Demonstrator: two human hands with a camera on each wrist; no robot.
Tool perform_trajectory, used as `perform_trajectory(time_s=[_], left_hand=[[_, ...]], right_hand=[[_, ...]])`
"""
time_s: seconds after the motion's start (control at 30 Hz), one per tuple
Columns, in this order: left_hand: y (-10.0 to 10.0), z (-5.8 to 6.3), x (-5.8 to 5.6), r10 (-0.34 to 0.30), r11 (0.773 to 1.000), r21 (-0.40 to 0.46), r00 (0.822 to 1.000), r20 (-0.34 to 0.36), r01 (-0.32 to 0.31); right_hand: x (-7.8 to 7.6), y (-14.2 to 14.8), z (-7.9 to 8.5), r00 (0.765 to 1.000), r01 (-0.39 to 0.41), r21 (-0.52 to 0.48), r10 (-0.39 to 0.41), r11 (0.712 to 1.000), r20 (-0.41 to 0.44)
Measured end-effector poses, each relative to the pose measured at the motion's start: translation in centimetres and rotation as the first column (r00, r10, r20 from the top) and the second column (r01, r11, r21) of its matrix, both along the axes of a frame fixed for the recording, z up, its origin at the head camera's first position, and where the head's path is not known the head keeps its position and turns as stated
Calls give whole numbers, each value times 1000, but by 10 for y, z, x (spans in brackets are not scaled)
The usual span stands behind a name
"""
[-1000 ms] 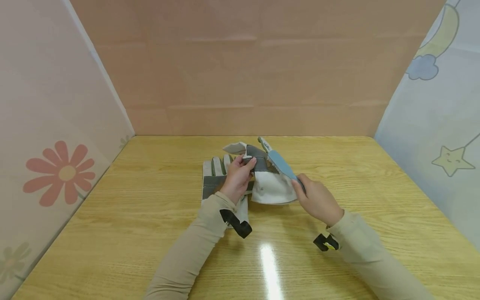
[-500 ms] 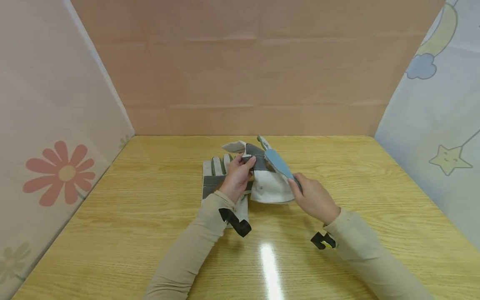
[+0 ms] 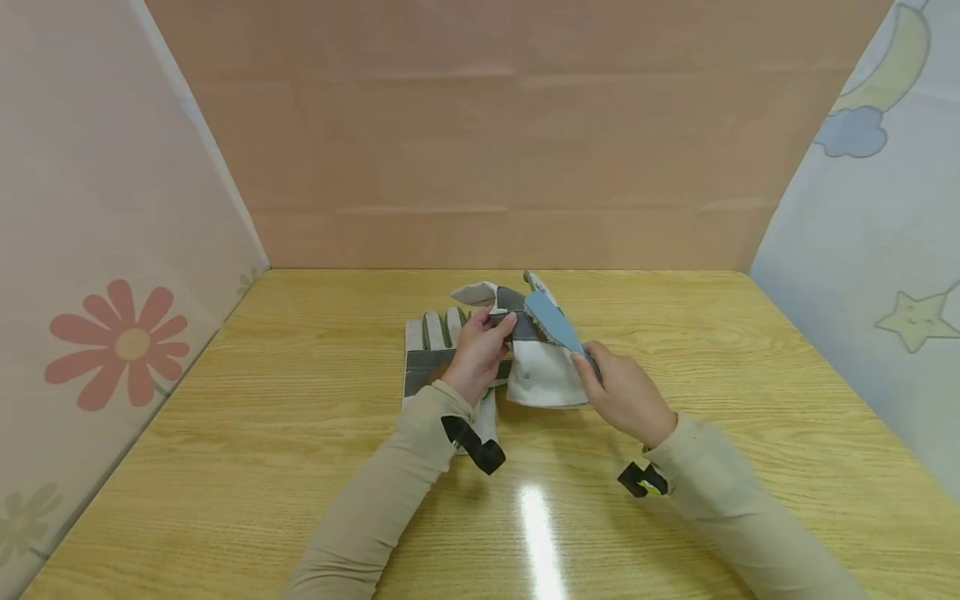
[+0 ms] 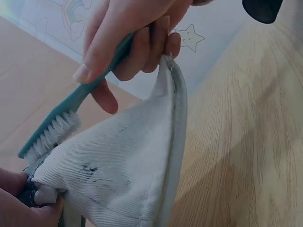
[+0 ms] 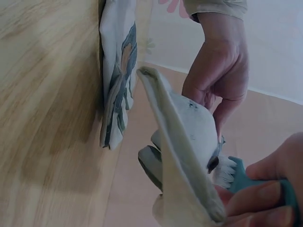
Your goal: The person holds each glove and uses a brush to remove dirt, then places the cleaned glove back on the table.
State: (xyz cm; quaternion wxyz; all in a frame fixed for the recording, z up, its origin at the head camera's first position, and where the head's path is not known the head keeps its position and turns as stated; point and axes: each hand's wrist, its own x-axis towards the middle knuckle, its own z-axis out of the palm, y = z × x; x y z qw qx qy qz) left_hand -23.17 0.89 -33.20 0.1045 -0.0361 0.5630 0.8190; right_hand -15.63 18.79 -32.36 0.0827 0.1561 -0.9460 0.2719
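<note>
My left hand (image 3: 480, 354) pinches a white and grey work glove (image 3: 546, 375) at its grey band, holding it up off the table. My right hand (image 3: 630, 392) grips the handle of a blue scrub brush (image 3: 553, 321). In the left wrist view the white bristles (image 4: 52, 137) lie against the glove near the grey band. Dark smudges mark the glove's white cuff (image 4: 109, 165), whose wide opening faces the right hand. A second work glove (image 3: 427, 367) lies flat on the table, partly hidden behind my left hand and wrist.
The wooden table (image 3: 300, 467) reaches back to a plain brownish-pink wall panel (image 3: 510, 150). Printed side panels stand left and right, one with a pink flower (image 3: 133, 343). Black camera mounts (image 3: 474, 446) stick out from both wrists.
The brush has shifted slightly left and toward the glove's fingers, along the grey band. The held glove has swung a little, first left, then back right. The glove on the table has stayed put.
</note>
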Motion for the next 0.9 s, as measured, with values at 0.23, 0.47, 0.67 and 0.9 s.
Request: perform_trajectory(time_s=[0.23,0.47,0.67,0.9], left_hand=[[-2,1,-1,9,999,31,1000,23,-9],[-3,1,-1,13,1000,13,999,30,-13],[-2,1,1,12,1000,5,1000,9,-12],[-3,-1,-1,18,999,27,999,31,-19]], right_hand=[[2,7,-4,999,8,34,-9,999,36],[3,9,-2,1000,-1,14,1,1000,-5],[-1,-1,-1,999,1,-2,-1,1000,-46],[-1,-1,-3,1000,22,22,-22,1000,1]])
